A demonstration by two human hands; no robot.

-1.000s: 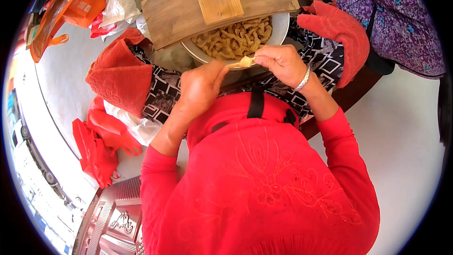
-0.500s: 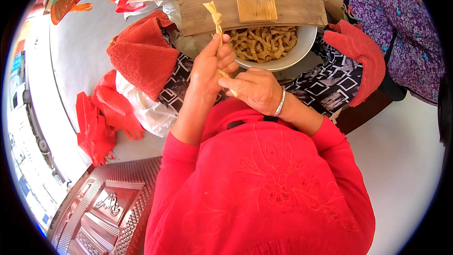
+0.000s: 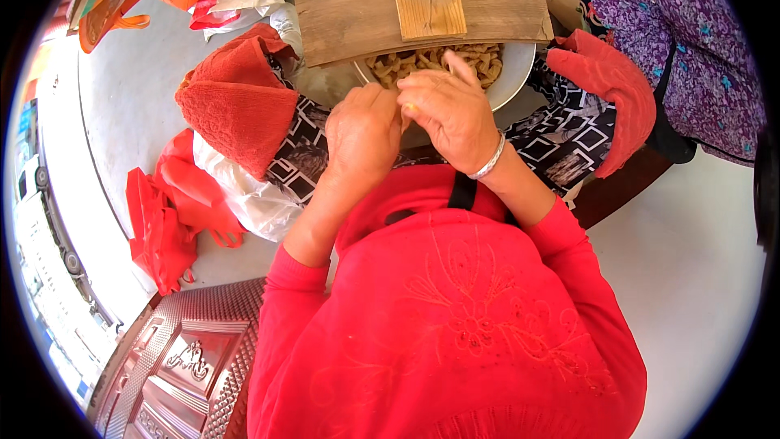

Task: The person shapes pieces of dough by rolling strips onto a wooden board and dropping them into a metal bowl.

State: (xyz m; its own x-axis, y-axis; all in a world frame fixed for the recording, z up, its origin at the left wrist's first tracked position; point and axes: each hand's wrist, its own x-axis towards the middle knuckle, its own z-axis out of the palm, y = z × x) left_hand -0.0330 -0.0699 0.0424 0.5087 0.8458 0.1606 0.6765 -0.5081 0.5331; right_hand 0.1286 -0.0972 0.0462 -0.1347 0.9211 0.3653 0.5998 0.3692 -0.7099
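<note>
From the head view, the left hand [image 3: 363,130] and the right hand [image 3: 449,118] meet in front of the person's body, fingertips close together or touching. The left hand is curled, its back toward the camera, so what its fingers close on cannot be told. The right hand's digits are partly bent, and one lifts away toward the far side, over the bowl [image 3: 517,85]. A small yellowish bit [image 3: 411,106] shows at the right hand's fingers, on the side facing the left hand. It lies between the two hands and is nearer the right; too little shows to tell its long axis, or whether either hand grips it firmly.

The tan pieces [image 3: 486,67] lie curled in the bowl, just beyond the hands on the far side. The right hand overlaps the bowl's near rim in this view and is the nearer to the pieces; the left hand sits at the bowl's near left. A wooden board [image 3: 341,16] runs left to right over the bowl's far part, with a paler plank [image 3: 422,12] crossing it near to far. Red cloths lie on both knees, one to the left [image 3: 236,106], one to the right [image 3: 621,89].
</note>
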